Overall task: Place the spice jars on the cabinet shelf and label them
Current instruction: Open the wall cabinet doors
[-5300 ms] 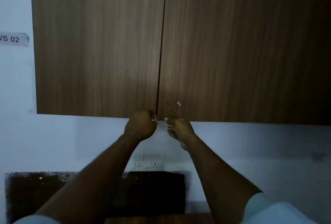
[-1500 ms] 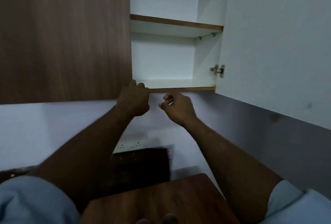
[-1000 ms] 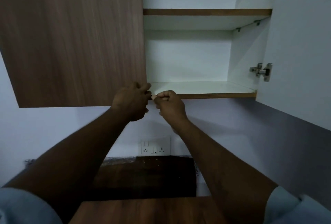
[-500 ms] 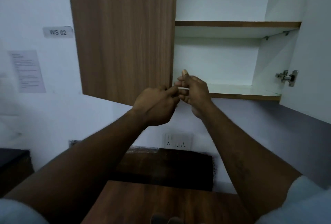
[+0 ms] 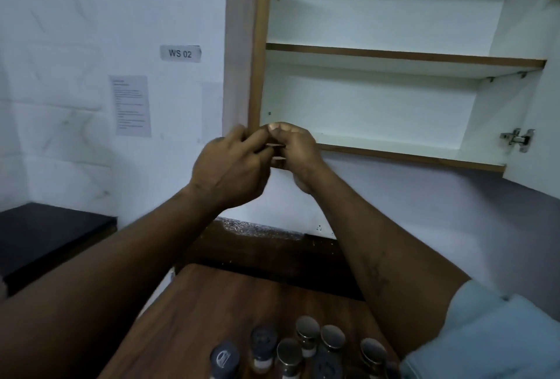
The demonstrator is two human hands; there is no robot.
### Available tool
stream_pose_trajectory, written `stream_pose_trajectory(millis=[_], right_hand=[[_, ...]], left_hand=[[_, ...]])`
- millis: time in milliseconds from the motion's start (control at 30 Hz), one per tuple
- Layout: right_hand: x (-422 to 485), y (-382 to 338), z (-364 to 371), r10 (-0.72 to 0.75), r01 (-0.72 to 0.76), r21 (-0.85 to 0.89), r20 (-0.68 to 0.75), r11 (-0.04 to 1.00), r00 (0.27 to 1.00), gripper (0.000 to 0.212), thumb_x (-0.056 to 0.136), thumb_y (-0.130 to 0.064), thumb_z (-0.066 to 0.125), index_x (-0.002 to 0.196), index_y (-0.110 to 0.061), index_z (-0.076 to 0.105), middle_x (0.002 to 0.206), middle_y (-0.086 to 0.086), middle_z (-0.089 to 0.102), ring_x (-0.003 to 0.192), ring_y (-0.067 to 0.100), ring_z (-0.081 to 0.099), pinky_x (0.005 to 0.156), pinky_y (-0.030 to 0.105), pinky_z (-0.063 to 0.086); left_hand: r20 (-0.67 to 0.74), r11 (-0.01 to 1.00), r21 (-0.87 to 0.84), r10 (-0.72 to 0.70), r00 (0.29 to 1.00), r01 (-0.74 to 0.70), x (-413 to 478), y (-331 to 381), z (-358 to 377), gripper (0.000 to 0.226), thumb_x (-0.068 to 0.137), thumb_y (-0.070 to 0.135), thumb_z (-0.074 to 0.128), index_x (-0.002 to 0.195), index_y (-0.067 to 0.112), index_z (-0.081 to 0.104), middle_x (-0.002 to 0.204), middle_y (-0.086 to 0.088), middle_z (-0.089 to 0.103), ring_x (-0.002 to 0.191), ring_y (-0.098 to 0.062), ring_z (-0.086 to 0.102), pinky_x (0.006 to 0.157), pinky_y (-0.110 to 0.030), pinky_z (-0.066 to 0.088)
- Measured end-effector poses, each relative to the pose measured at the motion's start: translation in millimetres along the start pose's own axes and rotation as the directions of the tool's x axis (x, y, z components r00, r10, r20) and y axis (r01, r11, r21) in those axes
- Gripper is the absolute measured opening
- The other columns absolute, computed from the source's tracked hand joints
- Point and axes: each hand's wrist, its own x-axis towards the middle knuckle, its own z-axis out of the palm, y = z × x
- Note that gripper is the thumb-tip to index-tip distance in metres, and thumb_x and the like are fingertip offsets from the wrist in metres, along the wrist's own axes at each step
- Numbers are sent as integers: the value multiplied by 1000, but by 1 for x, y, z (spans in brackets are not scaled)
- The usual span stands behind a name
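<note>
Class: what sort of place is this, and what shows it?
Probably a kitchen-like workstation: an open wall cabinet, spice jars on a wooden table, and a wall sign reading WS 02.

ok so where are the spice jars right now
The spice jars stand clustered on the wooden table at the bottom centre of the head view, below the open cabinet.

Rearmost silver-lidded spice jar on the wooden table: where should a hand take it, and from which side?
Probably by its round lid, from above: the rearmost silver-lidded spice jar stands upright, other jars crowd its near side, and only its far side looks free.
</note>
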Motion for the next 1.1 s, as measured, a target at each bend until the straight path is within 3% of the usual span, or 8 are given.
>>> stream_pose_trajectory(millis=[133, 300, 633, 733, 833, 933, 1033, 1100], right_hand=[[3, 0, 53, -8, 12, -48, 84, 999, 996, 21, 105, -24, 49, 101, -19, 69, 89, -7, 74, 76, 13, 72, 72, 33, 51], [14, 2, 105, -68, 107, -183, 209, 977, 976, 31, 107, -21, 43, 130, -22, 65, 127, -2, 69, 115, 25, 64, 93, 47, 54], [35, 25, 165, -53, 222, -388, 401, 894, 915, 49, 101, -11, 50, 149, -23, 48, 150, 2, 53, 136, 22, 49, 114, 40, 40], [37, 33, 169, -60, 250, -423, 414, 871, 909, 49, 103, -19, 51, 151, -25, 45, 153, 3, 49, 138, 26, 47, 113, 38, 39], [38, 42, 163, -60, 253, -444, 404, 859, 913, 50, 103, -19, 51, 151, -26, 44, 154, 3, 48, 139, 27, 46, 111, 35, 39], [38, 50, 147, -65, 261, -487, 383, 834, 921, 49, 103, -20, 51, 151, -24, 44, 154, 5, 49, 138, 28, 47, 108, 32, 37], [36, 58, 122, -91, 278, -562, 338, 779, 937, 49, 102, -23, 52, 150, -26, 44, 153, 3, 50, 137, 27, 48, 104, 30, 36], [34, 63, 102, -125, 295, -629, 301, 719, 946, 52, 98, -22, 57, 149, -26, 45, 151, 1, 52, 136, 25, 50, 106, 33, 37]], left_hand=[[26, 983, 123, -144, 989, 139, -29, -40, -20, 25, 93, 21, 48, 103, 9, 68, 116, -10, 61, 82, -33, 47, 51, -38, 41], [114, 932, 209, -324, 939, 296, -53, -88, -42, 22, 92, 10, 56, 109, 4, 68, 129, -16, 54, 85, -39, 50, 53, -40, 46], [329, 804, 462, -548, 769, 374, -83, -122, -54, 24, 87, 13, 63, 108, 3, 67, 142, -17, 43, 93, -50, 56, 53, -41, 42], [311, 773, 528, -561, 767, 352, -87, -119, -52, 20, 81, 10, 62, 92, -5, 70, 129, -22, 53, 123, -58, 36, 82, -60, 48], [295, 776, 564, -509, 809, 282, -83, -113, -45, 23, 80, 12, 58, 84, -6, 72, 127, -26, 58, 141, -61, 15, 112, -69, 21], [295, 762, 594, -504, 812, 257, -72, -102, -38, 28, 81, 12, 51, 83, -6, 73, 120, -29, 64, 141, -61, 17, 119, -65, 7], [339, 724, 616, -600, 724, 312, -59, -84, -34, 26, 81, 20, 53, 79, 5, 74, 94, -17, 72, 138, -56, 29, 120, -64, 5], [419, 740, 592, -621, 663, 319, -47, -71, -26, 28, 84, 32, 54, 87, 13, 74, 96, -9, 74, 135, -50, 38, 119, -65, 7]])
